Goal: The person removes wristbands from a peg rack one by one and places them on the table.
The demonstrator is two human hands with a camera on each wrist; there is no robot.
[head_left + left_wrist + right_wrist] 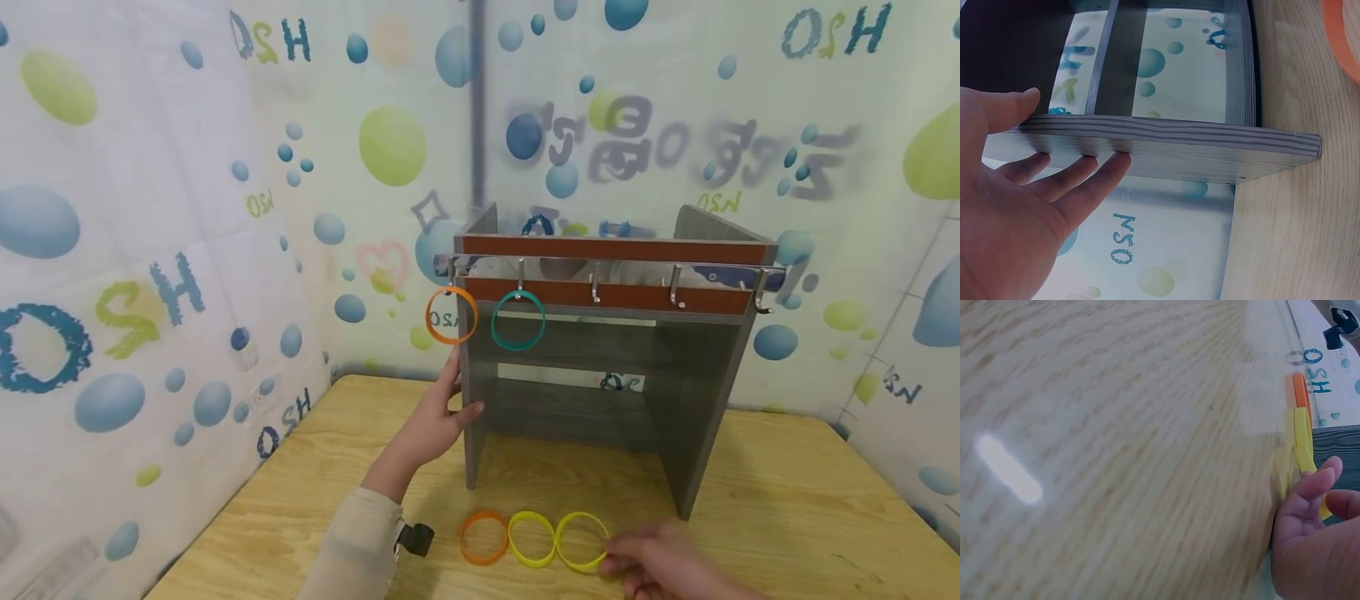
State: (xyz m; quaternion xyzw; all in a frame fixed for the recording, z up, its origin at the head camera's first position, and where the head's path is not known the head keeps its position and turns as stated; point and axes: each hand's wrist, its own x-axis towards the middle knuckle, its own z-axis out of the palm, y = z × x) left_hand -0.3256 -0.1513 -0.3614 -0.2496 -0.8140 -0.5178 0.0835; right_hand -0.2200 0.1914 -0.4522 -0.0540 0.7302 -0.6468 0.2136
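Observation:
My left hand (429, 421) grips the left side panel of a small grey wooden shelf (701, 392), thumb on the inner side and fingers on the outer (1147, 159). At the table's front, my right hand (663, 560) pinches the right edge of a yellow silicone wristband (558, 533). Its thumb and forefinger lie around the band in the right wrist view. Another yellow wristband (532, 564) and an orange wristband (483, 562) lie to its left in a row. On the shelf's hook rail, an orange wristband (452, 341) and a teal wristband (518, 347) hang from the two leftmost hooks.
A metal rail (637, 264) with several hooks spans the shelf's front top; hooks to the right, such as the far right hook (761, 296), hold nothing. The wooden table (810, 500) extends around the shelf. A printed curtain (180, 167) stands behind and to the left.

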